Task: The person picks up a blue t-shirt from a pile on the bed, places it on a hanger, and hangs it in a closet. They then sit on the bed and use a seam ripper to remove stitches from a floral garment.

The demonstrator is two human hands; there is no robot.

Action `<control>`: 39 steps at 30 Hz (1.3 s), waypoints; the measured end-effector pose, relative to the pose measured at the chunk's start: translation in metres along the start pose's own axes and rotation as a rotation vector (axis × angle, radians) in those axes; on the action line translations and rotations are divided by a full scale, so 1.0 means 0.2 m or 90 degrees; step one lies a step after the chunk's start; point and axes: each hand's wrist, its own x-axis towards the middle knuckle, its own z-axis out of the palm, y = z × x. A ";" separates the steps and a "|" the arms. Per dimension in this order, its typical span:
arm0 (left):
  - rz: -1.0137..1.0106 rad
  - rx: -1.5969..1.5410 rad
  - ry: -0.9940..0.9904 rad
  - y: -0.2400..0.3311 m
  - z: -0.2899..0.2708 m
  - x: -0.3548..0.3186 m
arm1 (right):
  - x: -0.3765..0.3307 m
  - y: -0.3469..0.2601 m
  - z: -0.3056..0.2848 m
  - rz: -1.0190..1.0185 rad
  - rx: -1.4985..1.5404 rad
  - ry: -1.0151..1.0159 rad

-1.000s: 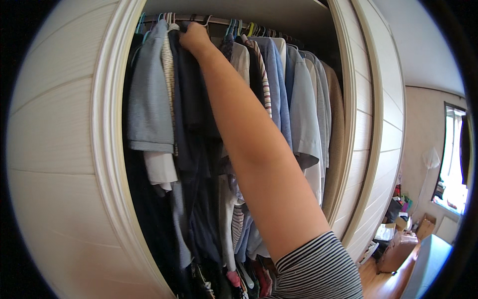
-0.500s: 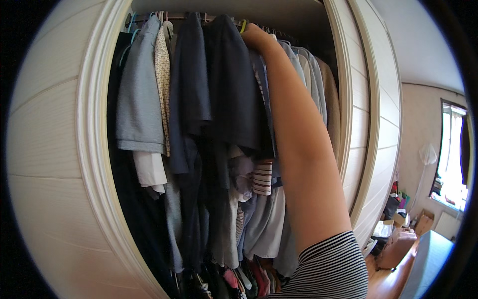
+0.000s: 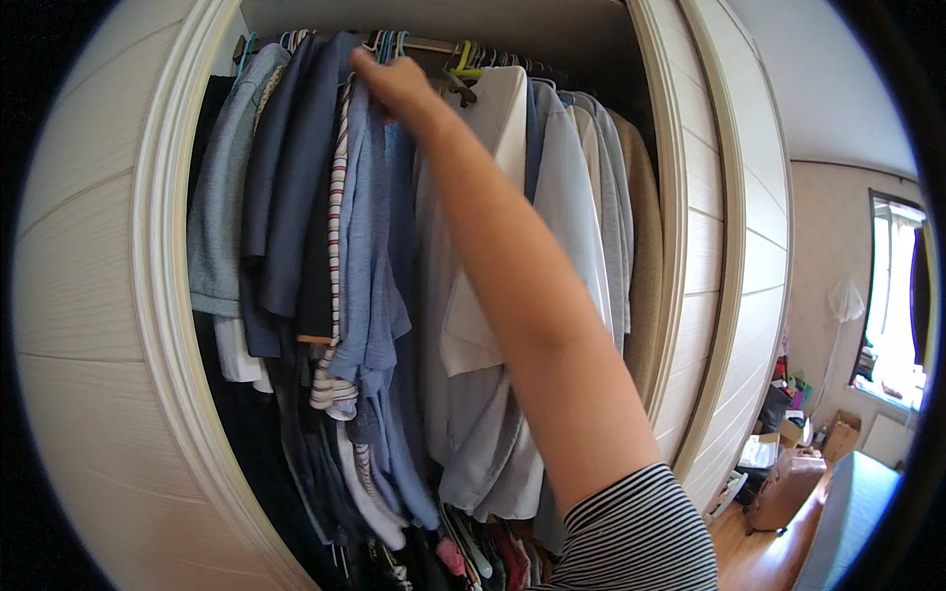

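My right arm reaches up across the wardrobe, and my right hand (image 3: 396,87) is closed at the shoulder of a light blue shirt (image 3: 367,236), just below the rail. Some of its fingers are hidden by the cloth. Pressed close on its left hang a striped garment (image 3: 337,207) and dark navy garments (image 3: 286,187), bunched toward a grey top (image 3: 225,236). Right of the hand, a yellow-green hanger (image 3: 463,61) shows on the rail, beside a cream garment (image 3: 507,128) that my forearm partly covers. My left hand is out of view.
The metal rail (image 3: 429,44) carries several more hangers. Grey shirts (image 3: 567,187) and a brown coat (image 3: 639,217) hang at the right. A lower row of clothes (image 3: 493,552) is below. White panelled doors (image 3: 89,295) flank the wardrobe; a pink suitcase (image 3: 785,488) stands beyond.
My right hand has moved left along the rail, away from the yellow-green hanger. The navy, striped and blue garments have shifted left and bunched up, exposing the cream garment.
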 end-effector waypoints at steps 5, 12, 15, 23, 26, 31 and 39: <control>0.005 0.000 -0.003 0.02 0.02 0.01 | 0.02 0.28 -0.34 -0.329 -0.367 0.388; 0.004 -0.004 0.001 0.00 0.02 0.02 | 0.06 0.28 -0.35 -0.169 -0.582 0.185; 0.005 -0.005 0.005 0.00 0.01 0.02 | 0.13 0.32 -0.28 -0.172 -0.641 0.161; 0.004 -0.012 0.031 -0.02 -0.01 0.01 | 0.41 0.47 -0.22 -0.018 -0.206 0.122; 0.000 -0.014 0.047 -0.02 -0.01 0.00 | 0.45 0.46 -0.20 -0.014 -0.102 0.156; -0.009 -0.018 0.050 0.00 0.02 0.01 | 0.48 0.53 -0.22 -0.011 0.023 0.243; -0.022 -0.008 0.051 0.05 0.04 0.06 | 0.41 0.38 -0.30 -0.192 0.119 0.383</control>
